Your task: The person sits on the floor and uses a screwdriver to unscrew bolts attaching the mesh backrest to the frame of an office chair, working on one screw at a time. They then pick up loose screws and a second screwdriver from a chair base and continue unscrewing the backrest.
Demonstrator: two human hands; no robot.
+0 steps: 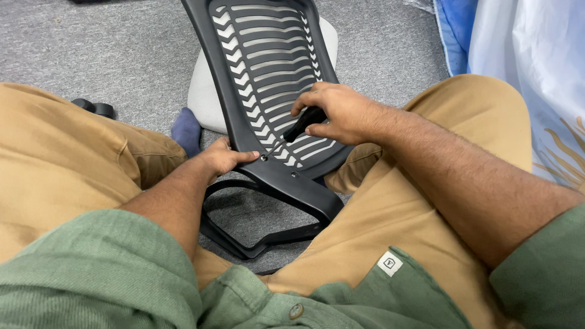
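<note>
The person is sitting on the grey carpet (pixel 122 42) with a black slatted chair back (pixel 268 73) lying between the knees, its lower bracket (pixel 262 237) pointing toward the lap. The right hand (pixel 341 113) is closing around a black screwdriver (pixel 303 123), whose thin shaft is angling down to a screw (pixel 264 158) in the bottom edge of the back. The left hand (pixel 222 157) is gripping that same edge, its thumb lying just beside the screw.

The tip is meeting the screw at a slant, so it may well be slipping out under pressure and jabbing the nearby thumb or chewing up the screw head. The back is only resting on a white seat cushion (pixel 204 91) and braced by one hand, so it could be twisting away as force is applied.
</note>
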